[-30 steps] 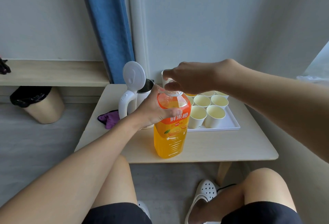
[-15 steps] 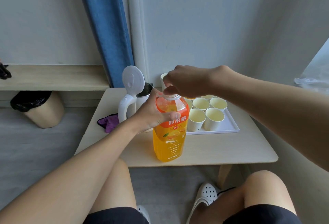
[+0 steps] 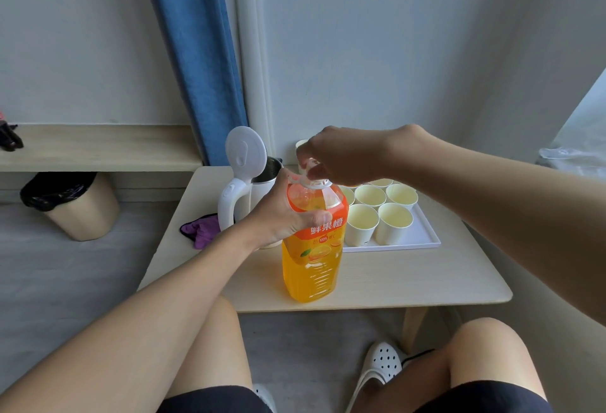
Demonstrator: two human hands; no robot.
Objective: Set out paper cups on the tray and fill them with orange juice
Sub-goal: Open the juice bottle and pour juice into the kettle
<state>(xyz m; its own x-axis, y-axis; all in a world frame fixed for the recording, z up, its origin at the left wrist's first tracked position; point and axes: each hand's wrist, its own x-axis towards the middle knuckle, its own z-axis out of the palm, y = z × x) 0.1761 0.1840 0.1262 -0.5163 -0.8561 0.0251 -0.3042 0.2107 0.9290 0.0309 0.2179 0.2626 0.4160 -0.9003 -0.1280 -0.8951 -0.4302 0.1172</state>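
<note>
Already the paper cups [image 3: 395, 222] stand on the white tray [image 3: 423, 235] toward the table's [image 3: 410, 278] back right; whether they hold juice, I cannot tell. The left hand [image 3: 282, 212] grips the orange juice bottle [image 3: 314, 261] near the front edge, and the right hand [image 3: 344, 156] pinches its cap [image 3: 311, 165].

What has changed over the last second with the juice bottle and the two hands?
Very little. The right hand has turned slightly at the top of the juice bottle, and its fingertips now pinch the clear cap; I cannot tell whether the cap is off yet. The left hand keeps gripping the bottle's shoulder. The bottle, the paper cups on the tray and the open kettle have not moved.
</note>
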